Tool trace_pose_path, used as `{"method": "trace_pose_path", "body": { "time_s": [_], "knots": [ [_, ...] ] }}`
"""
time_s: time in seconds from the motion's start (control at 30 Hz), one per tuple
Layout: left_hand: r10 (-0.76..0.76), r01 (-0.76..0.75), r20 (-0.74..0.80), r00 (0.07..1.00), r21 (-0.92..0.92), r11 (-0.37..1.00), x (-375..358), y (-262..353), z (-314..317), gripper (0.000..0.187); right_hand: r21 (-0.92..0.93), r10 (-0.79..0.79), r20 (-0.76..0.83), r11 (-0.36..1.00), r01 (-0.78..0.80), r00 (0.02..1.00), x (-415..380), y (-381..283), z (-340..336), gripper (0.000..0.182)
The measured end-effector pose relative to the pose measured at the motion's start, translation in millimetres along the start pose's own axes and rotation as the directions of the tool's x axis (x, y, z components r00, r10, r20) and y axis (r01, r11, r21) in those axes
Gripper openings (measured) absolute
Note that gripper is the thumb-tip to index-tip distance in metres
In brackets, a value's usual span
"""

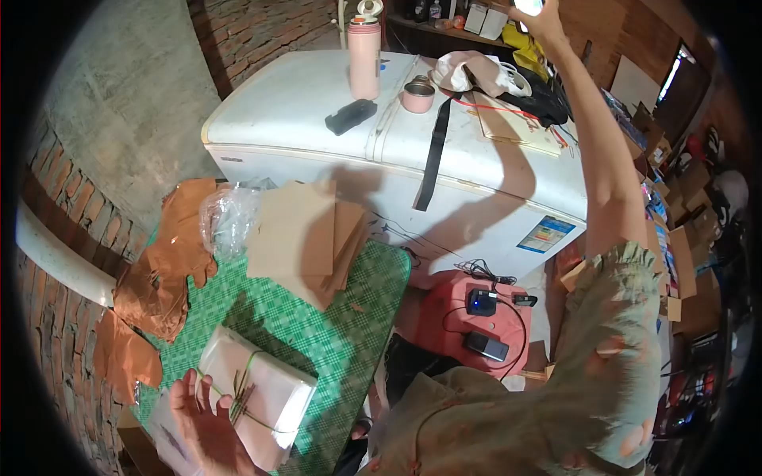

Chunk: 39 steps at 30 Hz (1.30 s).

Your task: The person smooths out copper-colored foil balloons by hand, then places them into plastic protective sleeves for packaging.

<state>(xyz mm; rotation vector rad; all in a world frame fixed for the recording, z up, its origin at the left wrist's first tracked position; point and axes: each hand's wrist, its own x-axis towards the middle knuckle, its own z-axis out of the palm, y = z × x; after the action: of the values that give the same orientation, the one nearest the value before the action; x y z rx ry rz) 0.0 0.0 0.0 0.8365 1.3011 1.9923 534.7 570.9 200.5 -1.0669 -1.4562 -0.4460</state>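
Note:
My left hand [208, 432] is open, palm up with fingers curved and apart. It is at the near edge of a bundle of clear plastic bags [274, 381], tied crosswise with green string, on a green checked tablecloth [349, 317]. High at the top right, my right hand [544, 28] reaches up on an outstretched arm. Its fingers close round a glowing white object [527, 6], cut off by the frame's edge; I cannot tell its kind. A stack of brown cardboard sheets [295, 230] lies further back on the table.
Crumpled orange-brown wrapping [171, 270] and clear plastic film [230, 214] lie at the table's left. A white chest freezer [278, 95] holds a pink bottle [365, 59], a pink cup [418, 95] and a cloth bag. Cabled devices rest on a red stool [444, 317].

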Motion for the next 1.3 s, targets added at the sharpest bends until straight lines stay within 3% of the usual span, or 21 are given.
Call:
{"method": "trace_pose_path", "body": {
  "time_s": [0.07,0.1,0.17,0.27,0.37,0.47,0.57,0.67,0.77,0.83,0.93,1.03,1.07,1.1,1.17,1.3],
  "knots": [
    [-0.031,0.032,-0.053,0.998,0.020,0.999,-1.7,0.6,-1.2,0.063,0.149,0.298,0.204,0.932,-0.331,0.932,-35.7,5.7,0.1,0.069],
    [-0.083,0.083,-0.007,0.997,-0.009,0.996,6.0,-11.5,12.8,0.059,0.298,0.363,0.345,0.832,-0.468,0.866,-40.5,58.3,26.4,0.069],
    [-0.153,0.158,0.094,0.984,-0.051,0.986,7.8,-13.9,4.9,0.050,0.283,0.406,0.439,0.784,-0.552,0.801,-79.8,55.1,24.7,0.073],
    [-0.171,0.173,0.062,0.983,-0.033,0.984,12.0,-18.9,14.1,0.049,0.202,0.488,0.483,0.746,-0.635,0.727,-113.3,60.1,42.2,0.086],
    [-0.192,0.194,0.072,0.979,-0.014,0.981,15.1,-22.4,15.3,0.048,0.202,0.447,0.489,0.777,-0.596,0.749,-124.0,63.3,62.7,0.100],
    [-0.200,0.200,0.044,0.979,0.011,0.980,14.2,-24.6,19.7,0.047,0.079,0.335,0.429,0.911,-0.404,0.839,-121.8,91.2,87.1,0.103],
    [-0.215,0.215,0.000,0.977,0.038,0.976,13.0,-28.9,23.0,0.048,0.065,0.401,0.457,0.875,-0.479,0.794,-126.3,90.8,93.8,0.105],
    [-0.224,0.224,-0.003,0.975,-0.040,0.974,14.7,-29.7,31.2,0.037,-0.031,0.365,0.350,0.925,-0.379,0.863,-135.5,93.2,100.2,0.104],
    [-0.180,0.182,-0.031,0.983,0.113,0.977,14.7,-34.6,38.8,0.059,-0.116,0.213,0.239,0.975,-0.189,0.947,-125.1,106.5,96.8,0.104],
    [-0.184,0.189,-0.046,0.982,0.114,0.975,16.3,-35.3,41.0,0.058,-0.074,0.201,0.207,0.979,-0.189,0.957,-110.9,96.5,77.7,0.101],
    [-0.192,0.196,-0.043,0.980,0.097,0.976,17.8,-39.1,42.0,0.059,-0.105,0.198,0.348,0.980,-0.172,0.916,-98.8,74.9,29.9,0.104],
    [-0.201,0.202,-0.019,0.979,0.077,0.976,20.3,-44.6,41.0,0.059,-0.059,0.290,0.544,0.949,-0.308,0.788,-116.1,81.7,5.9,0.107],
    [-0.205,0.205,-0.008,0.979,0.069,0.976,21.2,-46.6,41.1,0.059,-0.119,0.341,0.608,0.932,-0.343,0.716,-128.7,92.7,3.9,0.106],
    [-0.211,0.211,0.004,0.977,0.065,0.975,21.7,-48.3,41.8,0.059,-0.207,0.427,0.705,0.888,-0.411,0.566,-137.6,74.3,-7.7,0.106],
    [-0.219,0.217,0.023,0.976,0.054,0.975,21.9,-50.2,44.4,0.058,-0.424,0.485,0.741,0.874,-0.236,0.465,-150.0,94.8,0.0,0.106],
    [-0.201,0.199,0.022,0.979,0.053,0.978,19.4,-44.3,47.2,0.057,-0.318,0.488,0.700,0.867,-0.384,0.522,-137.4,74.2,-6.4,0.106]
  ]
}}
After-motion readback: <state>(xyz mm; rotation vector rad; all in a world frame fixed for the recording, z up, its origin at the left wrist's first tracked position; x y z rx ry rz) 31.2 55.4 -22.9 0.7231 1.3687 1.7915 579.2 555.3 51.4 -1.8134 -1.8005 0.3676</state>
